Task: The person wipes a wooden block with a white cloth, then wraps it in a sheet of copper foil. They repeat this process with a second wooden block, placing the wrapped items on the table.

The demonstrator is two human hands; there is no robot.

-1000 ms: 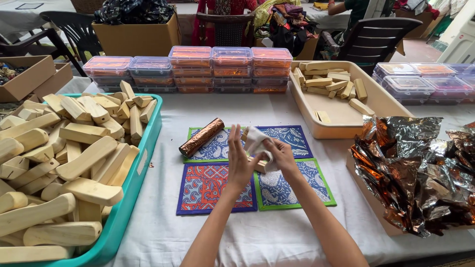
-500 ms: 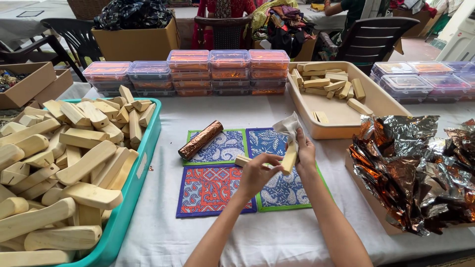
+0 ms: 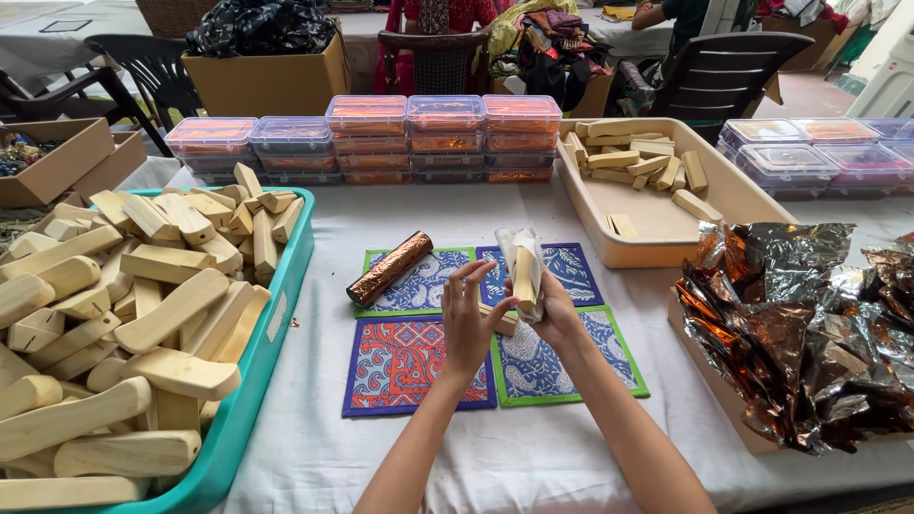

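Lifted upright since prev frame: smooth wood block (image 3: 525,279) in crinkly clear wrap, right hand (image 3: 550,309) pinching it above patterned mats (image 3: 416,362); left hand (image 3: 466,319) fingers spread beside.

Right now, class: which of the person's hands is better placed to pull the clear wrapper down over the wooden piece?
Probably the left hand: open, fingers beside the wrapper. The right hand is holding the wooden piece upright.

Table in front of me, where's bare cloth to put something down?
Bare white cloth lies between the teal tub and the patterned mats, and again behind the mats, before the stacked lidded boxes. The right side is crowded with the beige tray and crumpled foil.
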